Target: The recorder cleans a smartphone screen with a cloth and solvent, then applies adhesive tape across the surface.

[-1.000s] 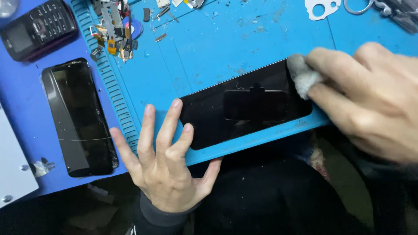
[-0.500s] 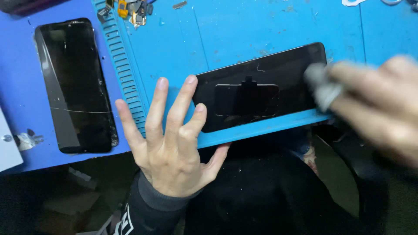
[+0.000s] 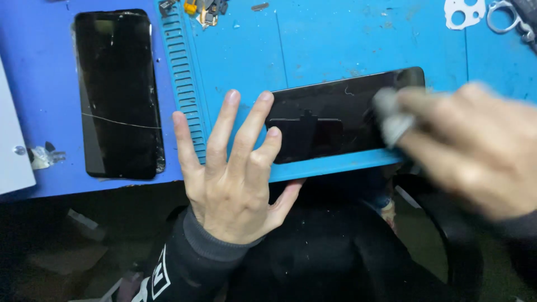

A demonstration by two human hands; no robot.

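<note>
Fingertips of your left hand (image 3: 235,179), spread flat, pin the black phone screen (image 3: 335,120) near the worktop (image 3: 313,50) edge; your right hand (image 3: 475,145) pinches a grey cloth (image 3: 391,120) (blurred): hard rubbing could slide it off

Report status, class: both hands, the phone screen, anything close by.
Left hand pins black phone screen. Right hand presses grey wipe on it. Cracked screen lies apart, left.
</note>
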